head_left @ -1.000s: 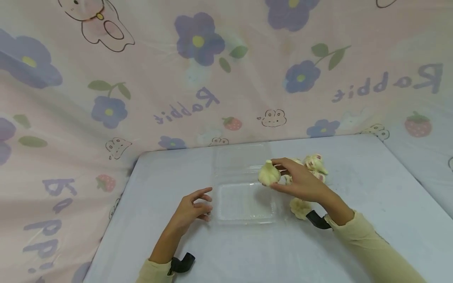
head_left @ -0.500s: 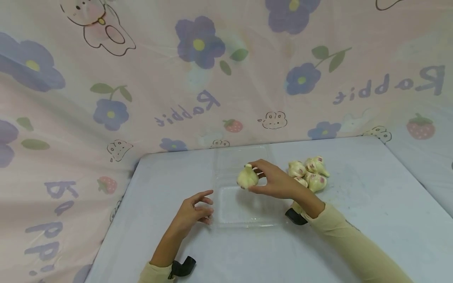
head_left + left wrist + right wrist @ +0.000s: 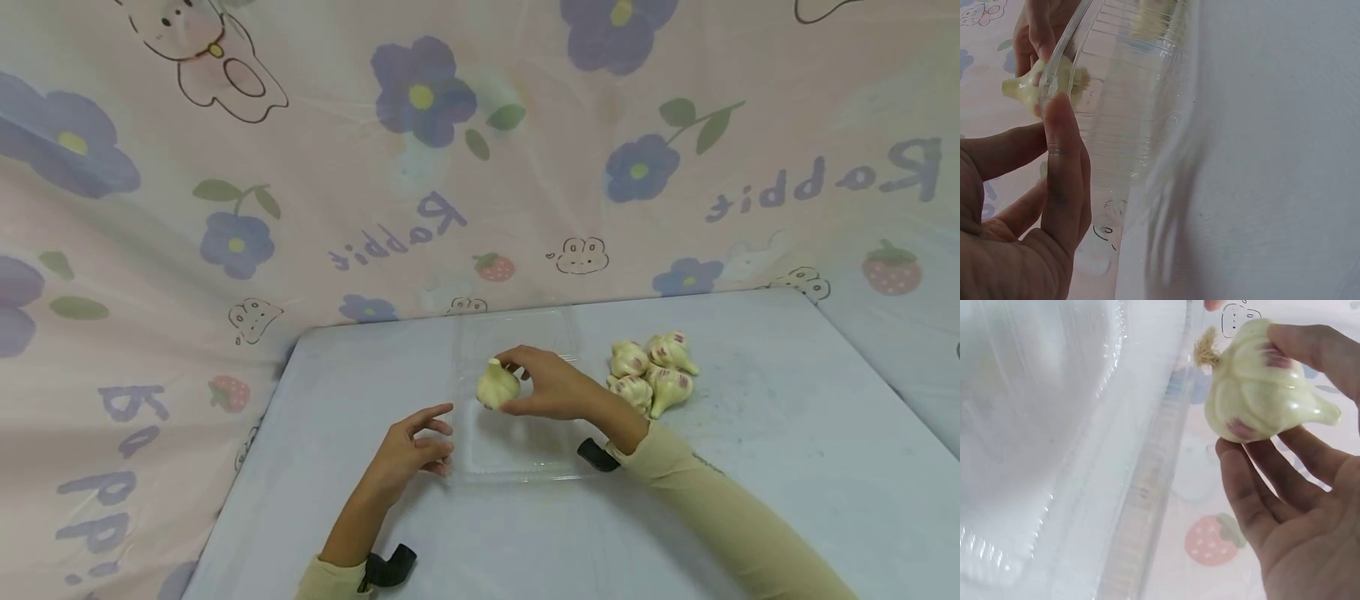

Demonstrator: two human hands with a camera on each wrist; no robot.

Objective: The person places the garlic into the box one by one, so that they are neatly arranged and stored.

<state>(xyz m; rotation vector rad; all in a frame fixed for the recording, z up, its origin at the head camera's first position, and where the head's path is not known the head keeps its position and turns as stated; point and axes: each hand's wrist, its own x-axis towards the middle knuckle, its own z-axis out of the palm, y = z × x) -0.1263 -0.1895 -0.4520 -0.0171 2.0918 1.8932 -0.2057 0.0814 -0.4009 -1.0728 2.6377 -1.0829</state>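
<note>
My right hand (image 3: 547, 385) pinches a pale garlic bulb (image 3: 498, 385) between thumb and fingers, over the left part of a clear plastic box (image 3: 525, 477). In the right wrist view the garlic bulb (image 3: 1260, 387) shows purple patches and a tuft of roots, away from the box wall (image 3: 1138, 500). My left hand (image 3: 408, 448) stays by the left edge of the box, its fingers loosely bent and spread. Seen from the left wrist, a fingertip of the left hand (image 3: 1063, 187) overlaps the box rim (image 3: 1054, 75).
Several garlic bulbs (image 3: 651, 373) lie grouped on the white-covered table (image 3: 780, 450), right of the box. The box's clear lid (image 3: 517, 333) lies folded back behind it. A patterned curtain (image 3: 517, 183) hangs behind the table.
My right hand has carried the garlic bulb left, from beside the bulb group to above the box. A bulb near the right wrist is now hidden by the arm. My left hand has stayed put.
</note>
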